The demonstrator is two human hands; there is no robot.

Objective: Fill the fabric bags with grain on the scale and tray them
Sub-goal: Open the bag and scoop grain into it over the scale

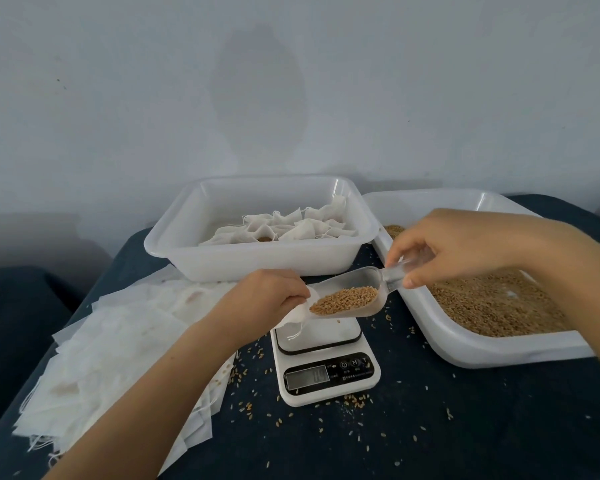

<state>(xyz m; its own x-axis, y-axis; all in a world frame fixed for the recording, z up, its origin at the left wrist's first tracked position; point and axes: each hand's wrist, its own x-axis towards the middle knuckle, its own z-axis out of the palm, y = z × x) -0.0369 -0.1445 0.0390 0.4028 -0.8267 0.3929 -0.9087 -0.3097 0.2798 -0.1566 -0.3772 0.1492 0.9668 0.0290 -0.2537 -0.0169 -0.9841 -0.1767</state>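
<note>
My left hand [267,299] pinches the mouth of a small white fabric bag [297,315] that hangs over the platform of a white digital scale [326,365]. My right hand [458,247] grips the handle of a clear plastic scoop [354,292]. The scoop is tilted towards the bag's mouth and carries brown grain [345,299]. A white tray [257,258] at the back holds several tied bags [291,226]. A second white tray [465,344] on the right holds loose grain [499,306].
A heap of flat, unfilled white bags [111,348] lies on the left of the dark blue table [465,427]. Spilled grains are scattered around the scale. A pale wall stands just behind the trays.
</note>
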